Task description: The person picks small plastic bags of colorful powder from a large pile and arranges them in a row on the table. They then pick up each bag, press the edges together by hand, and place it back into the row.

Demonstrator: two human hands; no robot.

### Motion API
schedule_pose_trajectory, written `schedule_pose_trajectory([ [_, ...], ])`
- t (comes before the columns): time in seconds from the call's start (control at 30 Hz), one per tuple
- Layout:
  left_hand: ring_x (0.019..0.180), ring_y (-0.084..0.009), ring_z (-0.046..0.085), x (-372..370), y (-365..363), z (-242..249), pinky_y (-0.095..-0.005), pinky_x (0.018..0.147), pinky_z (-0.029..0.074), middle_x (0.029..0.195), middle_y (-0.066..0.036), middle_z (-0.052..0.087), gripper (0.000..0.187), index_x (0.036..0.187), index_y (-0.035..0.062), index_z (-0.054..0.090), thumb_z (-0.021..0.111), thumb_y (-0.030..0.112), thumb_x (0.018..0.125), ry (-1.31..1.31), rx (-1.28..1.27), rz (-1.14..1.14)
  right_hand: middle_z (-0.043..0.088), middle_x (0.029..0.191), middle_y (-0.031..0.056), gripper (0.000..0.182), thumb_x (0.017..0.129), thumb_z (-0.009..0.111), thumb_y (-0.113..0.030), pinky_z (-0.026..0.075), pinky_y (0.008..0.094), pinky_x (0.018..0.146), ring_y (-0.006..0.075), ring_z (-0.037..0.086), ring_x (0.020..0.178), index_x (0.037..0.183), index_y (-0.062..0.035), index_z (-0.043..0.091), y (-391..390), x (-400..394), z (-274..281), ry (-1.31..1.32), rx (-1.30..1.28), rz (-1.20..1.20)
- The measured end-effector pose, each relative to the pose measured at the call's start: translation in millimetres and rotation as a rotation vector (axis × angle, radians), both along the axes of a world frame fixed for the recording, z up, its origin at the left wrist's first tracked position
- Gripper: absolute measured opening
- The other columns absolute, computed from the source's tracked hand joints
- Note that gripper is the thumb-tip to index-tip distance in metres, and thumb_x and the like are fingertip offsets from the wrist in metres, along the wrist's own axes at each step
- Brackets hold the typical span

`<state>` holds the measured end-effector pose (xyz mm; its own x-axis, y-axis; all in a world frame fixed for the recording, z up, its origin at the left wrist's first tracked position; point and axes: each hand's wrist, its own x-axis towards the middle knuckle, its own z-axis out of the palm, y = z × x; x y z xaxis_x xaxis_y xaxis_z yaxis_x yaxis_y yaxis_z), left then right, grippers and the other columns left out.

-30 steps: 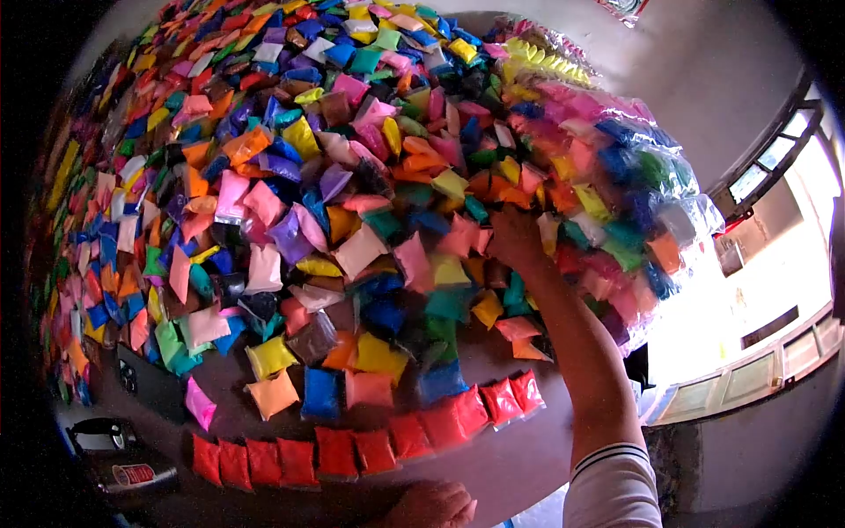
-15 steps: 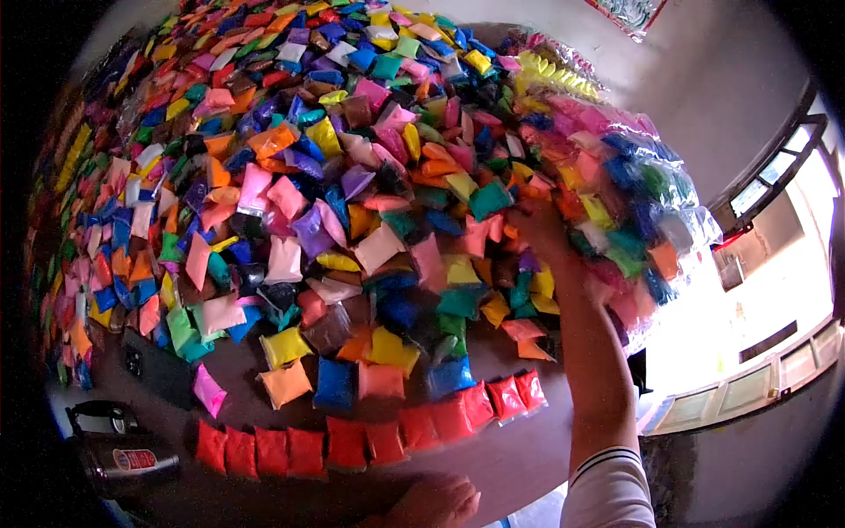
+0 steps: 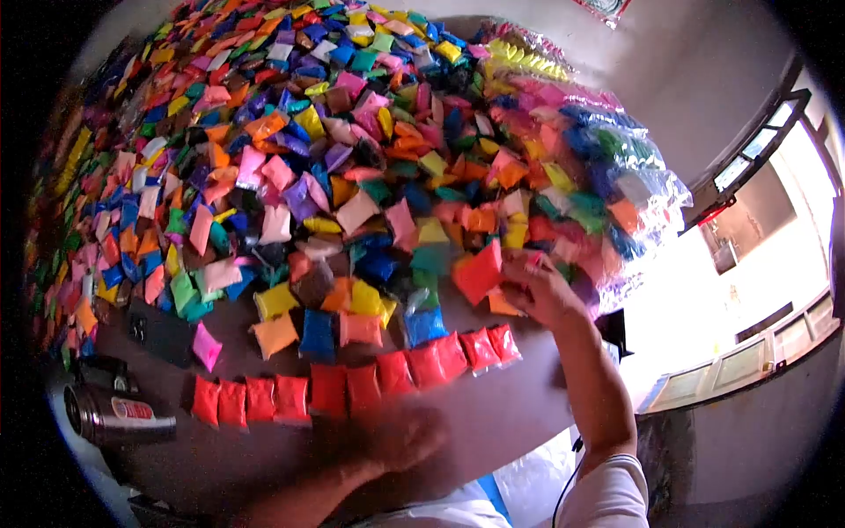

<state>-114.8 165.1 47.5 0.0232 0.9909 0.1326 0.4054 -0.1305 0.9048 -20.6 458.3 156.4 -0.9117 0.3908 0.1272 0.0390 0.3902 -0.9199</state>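
Observation:
My right hand (image 3: pixel 539 290) pinches a red packet (image 3: pixel 478 273) by its right edge, just above the front of the heap. Along the table's near side lies a curved row of several red packets (image 3: pixel 328 390), side by side. My left hand (image 3: pixel 412 438) is just in front of this row, low over the table, and its fingers are smeared by motion. Between row and heap are a blue packet (image 3: pixel 317 334), an orange packet (image 3: pixel 275 336), a light red packet (image 3: pixel 361 329) and a pink packet (image 3: pixel 207 346).
A huge heap of small packets (image 3: pixel 290 150) in many colours covers the far part of the brown table (image 3: pixel 493 405). Clear bags of packets (image 3: pixel 607 167) stand at its right. At the left are a metal flask (image 3: pixel 114 414) and a dark flat box (image 3: pixel 158 334).
My right hand has drawn back from the heap towards me with a red packet in it. My left hand has moved forward from the near edge, closer to the row.

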Motion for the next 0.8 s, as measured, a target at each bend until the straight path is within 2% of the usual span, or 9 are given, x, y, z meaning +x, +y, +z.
schedule_pose_trajectory([
  [0.03, 0.073, -0.0285, 0.057, -3, 0, 2, -0.0394, 0.07, 0.047, 0.08, -0.013, 0.058, 0.027, 0.089, 0.0048, 0.057, 0.045, 0.029, 0.09, -0.034, -0.04, 0.014, 0.051, 0.068, -0.0022, 0.009, 0.087, 0.058, -0.015, 0.029, 0.0189, 0.043, 0.0042, 0.044, 0.053, 0.089, -0.0063, 0.056, -25, 8, -9, 0.0, -0.448, -0.055],
  [0.07, 0.073, -0.0279, 0.056, -5, 3, 3, -0.0397, 0.07, 0.046, 0.079, -0.012, 0.058, 0.028, 0.089, 0.0051, 0.057, 0.044, 0.03, 0.09, -0.063, -0.068, 0.026, 0.051, 0.067, -0.0033, 0.01, 0.087, 0.059, -0.016, 0.03, 0.0204, 0.044, 0.0047, 0.044, 0.053, 0.091, -0.0068, 0.057, -56, 10, -8, 0.037, -0.275, -0.09],
  [0.13, 0.074, -0.025, 0.058, -3, 4, -7, -0.0368, 0.069, 0.046, 0.08, -0.009, 0.059, 0.026, 0.091, 0.0062, 0.058, 0.045, 0.029, 0.092, -0.139, -0.068, 0.069, 0.05, 0.069, -0.0044, 0.013, 0.088, 0.06, -0.018, 0.032, 0.0211, 0.045, 0.0051, 0.044, 0.055, 0.094, -0.0068, 0.058, -89, 33, -24, -0.19, -0.747, -0.131],
  [0.2, 0.074, -0.0221, 0.059, 1, 0, -2, -0.034, 0.067, 0.046, 0.08, -0.007, 0.061, 0.025, 0.094, 0.0073, 0.058, 0.045, 0.029, 0.093, -0.214, -0.059, 0.12, 0.048, 0.068, -0.0054, 0.018, 0.089, 0.059, -0.022, 0.031, 0.021, 0.047, 0.0053, 0.042, 0.056, 0.098, -0.0069, 0.059, -113, 52, -47, -0.296, -0.678, -0.077],
  [0.3, 0.078, -0.0074, 0.051, 9, -9, 0, -0.0257, 0.065, 0.042, 0.081, 0.0, 0.056, 0.022, 0.098, 0.0053, 0.057, 0.049, 0.026, 0.094, -0.608, -0.179, 0.137, 0.04, 0.061, -0.0044, 0.018, 0.091, 0.055, -0.022, 0.024, 0.0214, 0.046, 0.0045, 0.035, 0.051, 0.085, -0.0052, 0.056, -154, 63, -41, -0.301, -0.718, -0.117],
  [0.4, 0.077, -0.0108, 0.053, 11, -11, 19, -0.0272, 0.068, 0.043, 0.082, -0.001, 0.058, 0.022, 0.1, 0.0058, 0.057, 0.051, 0.026, 0.093, -0.51, -0.191, 0.167, 0.043, 0.064, -0.0051, 0.024, 0.092, 0.056, -0.027, 0.028, 0.0215, 0.048, 0.0038, 0.038, 0.055, 0.095, -0.0032, 0.059, -159, 71, -44, -0.363, -0.716, -0.035],
  [0.5, 0.077, -0.0136, 0.055, 21, -3, 19, -0.0298, 0.07, 0.044, 0.082, -0.003, 0.058, 0.026, 0.099, 0.0062, 0.057, 0.049, 0.03, 0.094, -0.325, 0.12, 0.236, 0.05, 0.068, -0.0058, 0.027, 0.091, 0.06, -0.029, 0.033, 0.0217, 0.052, 0.0038, 0.044, 0.061, 0.099, -0.003, 0.061, -172, 71, -50, -0.132, -0.449, -0.147],
  [0.73, 0.077, -0.0114, 0.051, 12, -16, -14, -0.0266, 0.073, 0.043, 0.084, -0.004, 0.056, 0.038, 0.104, 0.0048, 0.059, 0.041, 0.037, 0.096, -0.339, -0.164, 0.105, 0.057, 0.074, -0.0011, 0.015, 0.088, 0.063, -0.017, 0.04, 0.0263, 0.055, 0.0087, 0.049, 0.065, 0.086, -0.0017, 0.063, -171, 83, -64, -0.016, -0.207, -0.317],
  [0.8, 0.067, -0.0119, 0.046, 20, -17, -14, -0.0281, 0.062, 0.037, 0.071, 0.002, 0.049, 0.04, 0.088, 0.0047, 0.054, 0.041, 0.042, 0.094, -0.45, -0.102, 0.182, 0.059, 0.076, 0.0076, 0.008, 0.081, 0.065, -0.008, 0.045, 0.0298, 0.055, 0.0192, 0.057, 0.065, 0.088, -0.0046, 0.063, -181, 82, -70, 0.069, 0.289, -0.384],
])
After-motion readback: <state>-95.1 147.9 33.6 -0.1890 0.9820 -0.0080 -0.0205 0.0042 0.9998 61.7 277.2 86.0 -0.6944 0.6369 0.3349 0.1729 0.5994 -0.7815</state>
